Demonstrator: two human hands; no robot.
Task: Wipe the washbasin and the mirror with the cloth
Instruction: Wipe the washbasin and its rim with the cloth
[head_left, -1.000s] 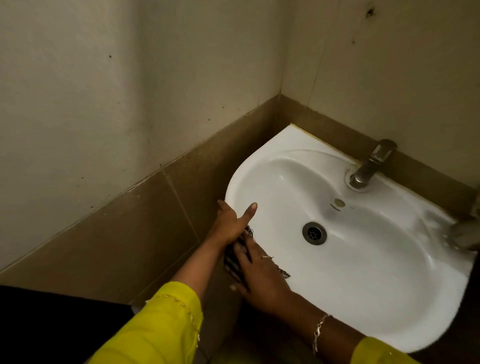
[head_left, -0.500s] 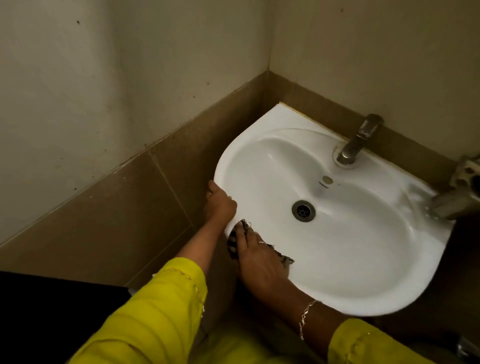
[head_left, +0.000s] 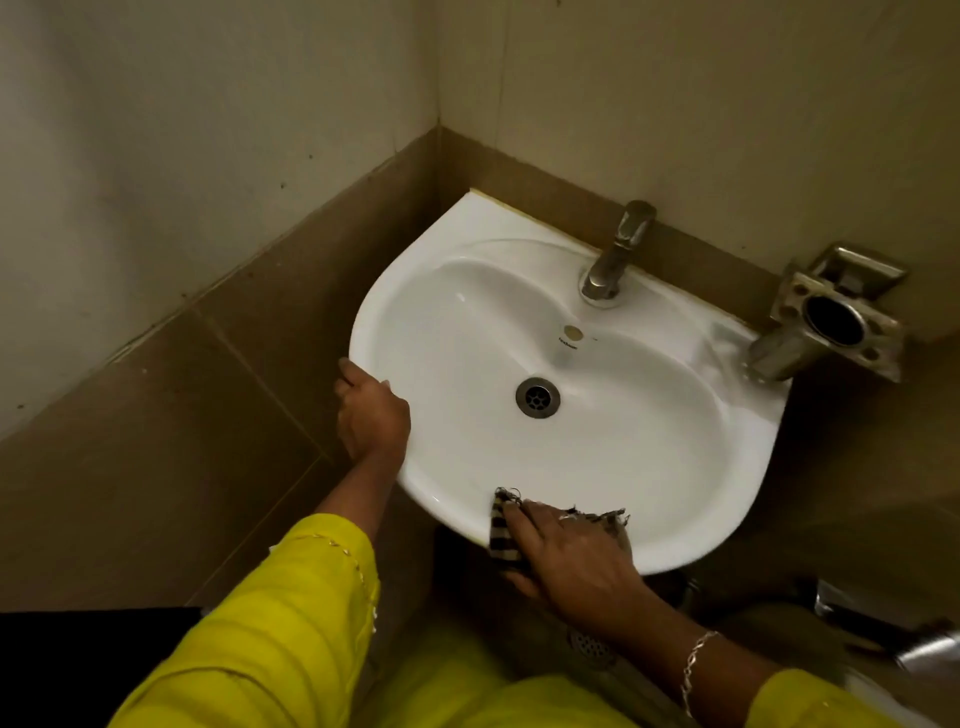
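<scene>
Steel tap, wall-mounted metal holder, brown wall tiles, floor drain.

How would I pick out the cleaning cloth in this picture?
Find the big white washbasin, then follow its rim to the edge nearest the camera. There the right hand presses a small cloth flat. It is the only dark, striped, frayed thing against the plain white porcelain.

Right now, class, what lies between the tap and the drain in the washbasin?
In the head view, a small round cap with a tiny printed mark under it sits between the tap and the drain; the rest is bare white washbasin.
</scene>
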